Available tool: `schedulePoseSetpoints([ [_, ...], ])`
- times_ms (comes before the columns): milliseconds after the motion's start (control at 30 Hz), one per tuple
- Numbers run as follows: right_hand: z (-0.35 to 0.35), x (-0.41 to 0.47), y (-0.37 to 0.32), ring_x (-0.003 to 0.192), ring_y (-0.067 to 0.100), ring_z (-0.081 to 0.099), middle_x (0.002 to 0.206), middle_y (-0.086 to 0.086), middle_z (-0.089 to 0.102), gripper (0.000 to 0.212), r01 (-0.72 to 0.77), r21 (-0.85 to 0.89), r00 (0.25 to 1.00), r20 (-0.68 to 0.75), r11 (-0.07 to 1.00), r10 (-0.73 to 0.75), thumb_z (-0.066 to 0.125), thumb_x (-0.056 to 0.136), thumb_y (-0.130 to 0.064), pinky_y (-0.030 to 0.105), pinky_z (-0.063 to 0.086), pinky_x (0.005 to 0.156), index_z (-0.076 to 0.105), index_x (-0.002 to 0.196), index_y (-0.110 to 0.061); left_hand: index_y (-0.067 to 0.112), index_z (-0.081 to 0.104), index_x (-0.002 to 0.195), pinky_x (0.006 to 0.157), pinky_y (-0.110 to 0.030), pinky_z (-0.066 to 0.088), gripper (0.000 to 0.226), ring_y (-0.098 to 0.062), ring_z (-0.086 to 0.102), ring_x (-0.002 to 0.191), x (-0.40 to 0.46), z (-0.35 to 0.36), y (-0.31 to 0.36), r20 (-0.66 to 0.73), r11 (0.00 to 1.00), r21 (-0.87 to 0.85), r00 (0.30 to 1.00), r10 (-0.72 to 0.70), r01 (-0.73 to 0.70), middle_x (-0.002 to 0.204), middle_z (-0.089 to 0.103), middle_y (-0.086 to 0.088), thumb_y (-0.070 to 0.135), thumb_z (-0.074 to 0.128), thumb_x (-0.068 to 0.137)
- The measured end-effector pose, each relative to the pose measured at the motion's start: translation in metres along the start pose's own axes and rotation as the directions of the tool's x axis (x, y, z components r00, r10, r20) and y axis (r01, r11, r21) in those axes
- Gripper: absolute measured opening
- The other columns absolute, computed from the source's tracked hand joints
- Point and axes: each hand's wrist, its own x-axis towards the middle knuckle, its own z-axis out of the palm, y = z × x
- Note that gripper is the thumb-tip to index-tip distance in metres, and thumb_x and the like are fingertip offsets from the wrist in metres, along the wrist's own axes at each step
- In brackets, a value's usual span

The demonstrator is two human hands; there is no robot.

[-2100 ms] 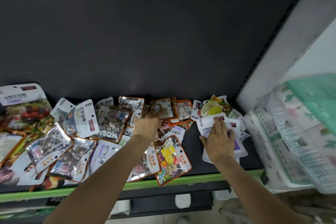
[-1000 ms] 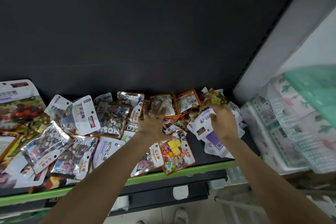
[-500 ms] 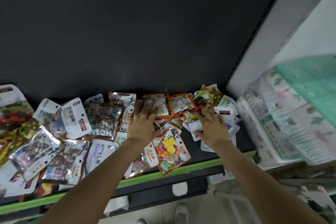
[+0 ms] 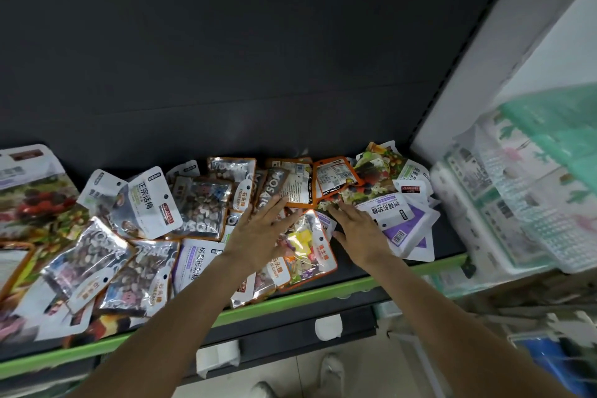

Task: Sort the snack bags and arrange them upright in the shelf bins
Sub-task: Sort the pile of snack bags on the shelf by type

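The biggest risk I see is at the front of the shelf (image 4: 326, 296). The clear bag with yellow candy (image 4: 307, 245) and the pouch under the left wrist lie close to the green lip, and some corners already reach over it. If the left hand (image 4: 258, 234) sweeps toward 6 o'clock, one of these slippery bags could slide off and fall to the floor. A second risk is mixing: the kinds overlap in one loose heap, so a pull on one bag may drag its neighbour along and put it in the wrong group. Also nothing stands upright yet, and flat foil pouches will probably fall over again if they have no support.

Both hands are spread flat with fingers straight, and neither holds anything. The left fingers (image 4: 274, 205) point toward 1 o'clock and lie on the silver-brown Mosaic pouch (image 4: 269, 191), their tips near the orange-edged bag (image 4: 298, 186). The yellow candy bag lies just beside this hand at 3 o'clock, between the two hands. The right hand (image 4: 360, 229) rests with its fingers (image 4: 337, 208) pointing to 11 o'clock, on the edge of the fruit-printed bag (image 4: 374, 171). The white and purple bags (image 4: 395, 220) lie stacked at its 3 o'clock, touching the hand. More pebble-candy pouches (image 4: 200, 207) spread out toward 9 o'clock.
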Motion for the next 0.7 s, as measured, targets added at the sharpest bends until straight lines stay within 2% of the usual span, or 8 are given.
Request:
schedulePoseSetpoints([
  [100,-0.001,0.0,-0.01,0.143,0.021,0.019,0.156,0.0,0.02,0.063,-0.036,0.064,0.999,0.007,0.997,0.036,0.049,0.097,-0.036,0.035,0.019,0.116,0.018,0.15,-0.026,0.051,-0.02,0.137,0.115,-0.053,-0.004,0.071,-0.014,-0.031,0.135,-0.007,-0.003,-0.004,0.02,0.998,0.022,0.999,0.05,-0.051,0.156,-0.022,-0.001,0.038,0.039,0.1],
  [167,0.0,-0.002,-0.016,0.142,0.024,0.022,0.155,0.001,0.023,0.064,-0.074,0.12,0.997,0.003,0.99,0.074,0.052,0.095,-0.035,0.037,0.023,0.115,0.019,0.15,-0.025,0.054,-0.005,0.143,0.115,-0.058,-0.003,0.058,-0.018,-0.031,0.139,-0.009,-0.002,-0.002,0.035,0.996,0.045,0.997,0.071,-0.073,0.156,-0.023,-0.003,0.035,0.031,0.103],
  [233,0.003,-0.005,-0.018,0.141,0.026,0.023,0.156,-0.002,0.022,0.066,-0.094,0.131,0.996,0.012,0.987,0.093,0.052,0.095,-0.036,0.039,0.026,0.114,0.019,0.15,-0.026,0.051,0.008,0.145,0.113,-0.061,-0.001,0.046,-0.018,-0.026,0.142,-0.009,-0.001,-0.004,0.009,0.995,0.08,0.998,0.06,-0.061,0.158,-0.018,-0.002,0.046,0.022,0.101],
  [267,0.004,-0.006,-0.019,0.141,0.027,0.024,0.156,-0.003,0.021,0.067,-0.103,0.121,0.995,0.025,0.987,0.101,0.052,0.095,-0.038,0.04,0.027,0.114,0.018,0.151,-0.027,0.05,0.013,0.145,0.112,-0.063,-0.001,0.049,-0.017,-0.025,0.142,-0.011,-0.002,-0.007,-0.006,0.992,0.11,0.998,0.059,-0.058,0.159,-0.015,-0.001,0.058,0.013,0.096],
  [333,0.006,-0.01,-0.02,0.141,0.027,0.024,0.156,-0.002,0.021,0.067,-0.12,0.101,0.992,0.04,0.988,0.116,0.05,0.095,-0.041,0.039,0.025,0.113,0.016,0.151,-0.026,0.047,0.021,0.144,0.11,-0.065,-0.002,0.087,-0.014,-0.027,0.14,-0.015,0.0,-0.016,-0.022,0.986,0.155,0.997,0.07,-0.066,0.159,-0.012,0.0,0.081,-0.013,0.072],
  [400,0.007,-0.012,-0.022,0.141,0.024,0.025,0.154,0.002,0.027,0.065,-0.143,0.137,0.99,0.024,0.98,0.141,0.051,0.095,-0.039,0.038,0.028,0.111,0.019,0.151,-0.024,0.044,0.024,0.144,0.109,-0.066,-0.001,0.114,-0.012,-0.032,0.135,-0.019,0.002,-0.024,-0.016,0.983,0.175,0.998,0.063,-0.059,0.159,-0.013,0.0,0.085,-0.029,0.051],
  [533,0.012,-0.01,-0.032,0.137,0.026,0.032,0.146,0.009,0.037,0.065,-0.207,0.333,0.975,-0.007,0.92,0.222,0.058,0.093,-0.028,0.039,0.041,0.102,0.026,0.148,-0.018,0.036,0.022,0.147,0.112,-0.062,0.001,0.074,-0.014,-0.027,0.14,-0.023,0.001,-0.024,0.018,0.989,0.146,1.0,0.022,-0.024,0.159,-0.015,-0.004,0.076,0.017,0.084],
  [700,0.016,0.0,-0.045,0.122,0.032,0.043,0.131,0.019,0.044,0.063,-0.276,0.472,0.944,-0.032,0.838,0.329,0.068,0.086,-0.018,0.028,0.038,0.09,0.038,0.141,-0.012,0.025,0.018,0.145,0.116,-0.052,0.012,0.067,-0.022,-0.011,0.146,-0.024,0.002,-0.019,-0.029,0.994,0.081,0.997,0.072,-0.069,0.159,-0.002,-0.013,0.061,0.037,0.092],
])
